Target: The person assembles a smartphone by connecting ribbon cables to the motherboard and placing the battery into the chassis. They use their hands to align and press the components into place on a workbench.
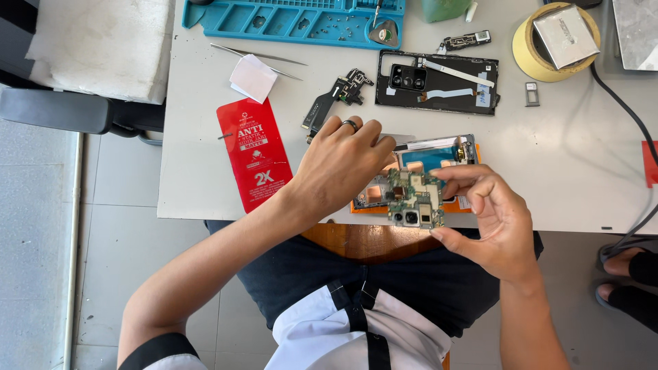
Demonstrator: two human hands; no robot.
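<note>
Room: red packet [255,154] is lying left near the table [569,171] front edge; bare tabletop is opening to your right.
Board: circuit board [413,199] is hovering over the opened phone [439,154] at the edge.
Left hand [339,164]: you're arching it, fingertips touching the board's left side.
Right hand [490,219]: you're pinching the board, thumb and fingers clamped.

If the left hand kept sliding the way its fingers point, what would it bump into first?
Probably the green circuit board that the right hand pinches; the left hand fingertips are already at its edge, above the opened phone. Depth is unclear.
</note>
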